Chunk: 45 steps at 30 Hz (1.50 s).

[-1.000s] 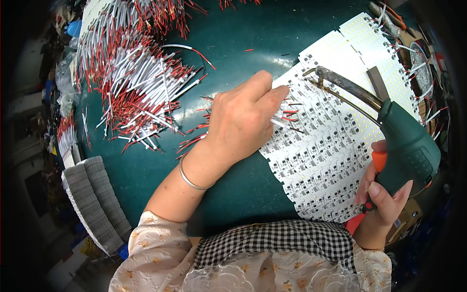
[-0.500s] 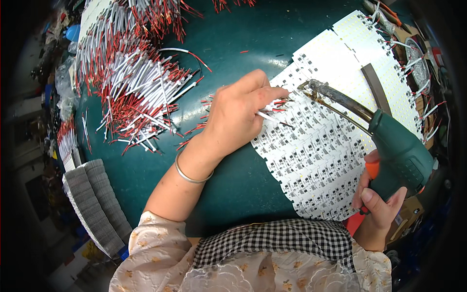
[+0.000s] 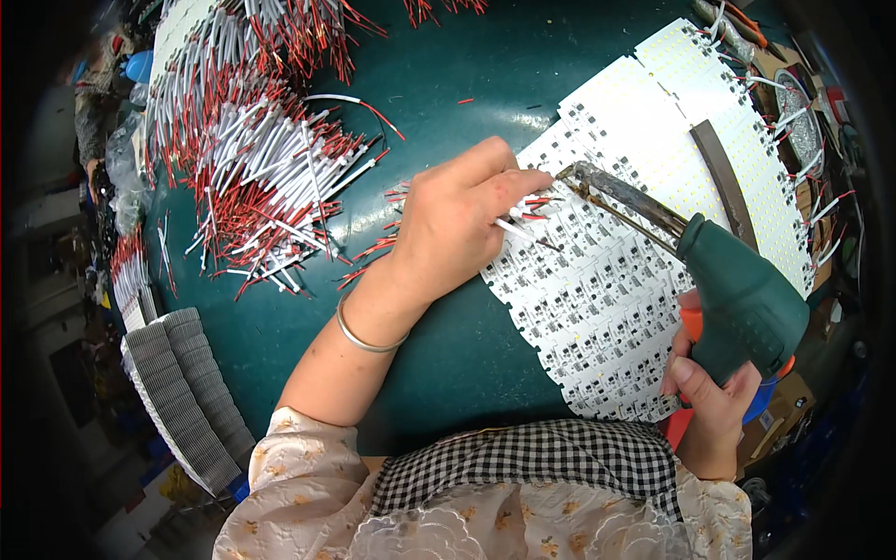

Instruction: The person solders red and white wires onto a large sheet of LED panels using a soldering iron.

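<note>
My left hand (image 3: 457, 219) is closed in a pinch at the left edge of a white sheet of circuit boards (image 3: 607, 280), with several short white-sleeved wires (image 3: 516, 229) with red and black leads sticking out from under its fingers. My right hand (image 3: 714, 392) grips the handle of a green soldering gun (image 3: 747, 299) with an orange trigger. The gun's blackened tip (image 3: 571, 175) points left and sits just right of my left fingertips, over the sheet. Whether it touches a wire or pad is hard to see.
A large heap of red and white wires (image 3: 271, 168) covers the left of the green table (image 3: 448, 345). Stacked grey strips (image 3: 182, 392) lie at the left edge. A dark flat bar (image 3: 723, 182) rests on the boards, whose right edge has wires attached.
The soldering gun has moved left, and its tip has come closer to my left fingertips. My left hand has barely shifted and still pinches the wires.
</note>
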Each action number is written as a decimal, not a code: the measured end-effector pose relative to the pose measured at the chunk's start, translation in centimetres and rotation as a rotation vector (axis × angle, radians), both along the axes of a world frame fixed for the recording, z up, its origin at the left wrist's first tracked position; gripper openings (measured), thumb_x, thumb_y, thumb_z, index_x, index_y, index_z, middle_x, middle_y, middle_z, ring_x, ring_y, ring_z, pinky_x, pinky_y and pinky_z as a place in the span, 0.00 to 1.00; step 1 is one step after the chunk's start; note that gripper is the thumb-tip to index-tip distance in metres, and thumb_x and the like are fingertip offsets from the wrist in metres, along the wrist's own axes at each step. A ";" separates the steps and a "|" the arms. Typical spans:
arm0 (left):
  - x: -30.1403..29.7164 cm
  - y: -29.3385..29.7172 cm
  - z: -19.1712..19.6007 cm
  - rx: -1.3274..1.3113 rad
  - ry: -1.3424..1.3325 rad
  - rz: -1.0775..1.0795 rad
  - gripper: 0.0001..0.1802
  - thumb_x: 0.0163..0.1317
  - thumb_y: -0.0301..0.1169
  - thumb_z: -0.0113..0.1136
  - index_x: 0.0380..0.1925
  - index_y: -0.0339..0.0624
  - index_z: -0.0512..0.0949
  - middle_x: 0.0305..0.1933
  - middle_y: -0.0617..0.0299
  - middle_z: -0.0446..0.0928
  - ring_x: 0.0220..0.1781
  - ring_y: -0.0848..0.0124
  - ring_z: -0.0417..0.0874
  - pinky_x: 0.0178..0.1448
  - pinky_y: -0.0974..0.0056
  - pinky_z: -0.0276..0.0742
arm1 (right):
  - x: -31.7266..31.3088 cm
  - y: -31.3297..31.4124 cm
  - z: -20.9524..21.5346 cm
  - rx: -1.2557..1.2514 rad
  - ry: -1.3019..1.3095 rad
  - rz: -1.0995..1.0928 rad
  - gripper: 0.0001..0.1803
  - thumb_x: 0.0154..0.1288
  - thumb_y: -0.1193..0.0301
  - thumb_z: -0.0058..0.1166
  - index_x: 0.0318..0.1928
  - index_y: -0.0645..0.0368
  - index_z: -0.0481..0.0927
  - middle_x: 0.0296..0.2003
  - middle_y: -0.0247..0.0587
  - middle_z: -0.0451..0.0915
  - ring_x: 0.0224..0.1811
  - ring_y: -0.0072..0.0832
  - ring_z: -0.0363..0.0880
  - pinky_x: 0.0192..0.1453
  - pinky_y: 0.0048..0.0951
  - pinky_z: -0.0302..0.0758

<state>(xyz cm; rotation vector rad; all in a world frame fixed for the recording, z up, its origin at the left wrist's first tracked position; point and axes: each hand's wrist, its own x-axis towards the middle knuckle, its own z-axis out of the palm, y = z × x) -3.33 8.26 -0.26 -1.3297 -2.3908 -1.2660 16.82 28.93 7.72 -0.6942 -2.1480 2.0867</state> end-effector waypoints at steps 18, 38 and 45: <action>0.4 0.0 1.0 -0.054 0.114 -0.033 0.18 0.43 0.22 0.70 0.39 0.41 0.83 0.26 0.61 0.74 0.24 0.68 0.78 0.24 0.67 0.72 | 1.6 4.9 4.3 0.242 0.110 -0.034 0.40 0.59 0.64 0.63 0.62 0.78 0.58 0.24 0.39 0.73 0.13 0.18 0.68 0.17 0.18 0.67; 0.4 1.3 1.7 -0.116 0.036 0.175 0.24 0.39 0.11 0.60 0.40 0.43 0.83 0.31 0.60 0.75 0.28 0.65 0.81 0.30 0.63 0.76 | -2.9 1.2 1.6 -0.078 0.126 -0.145 0.39 0.53 0.67 0.66 0.58 0.79 0.61 0.25 0.44 0.72 0.14 0.22 0.71 0.16 0.23 0.72; 0.5 0.9 1.3 -0.160 0.157 0.160 0.26 0.37 0.11 0.59 0.40 0.44 0.84 0.30 0.61 0.74 0.26 0.67 0.80 0.27 0.65 0.75 | -2.8 1.0 1.0 -0.070 0.118 -0.092 0.39 0.53 0.66 0.67 0.57 0.79 0.62 0.21 0.42 0.71 0.14 0.22 0.70 0.16 0.22 0.70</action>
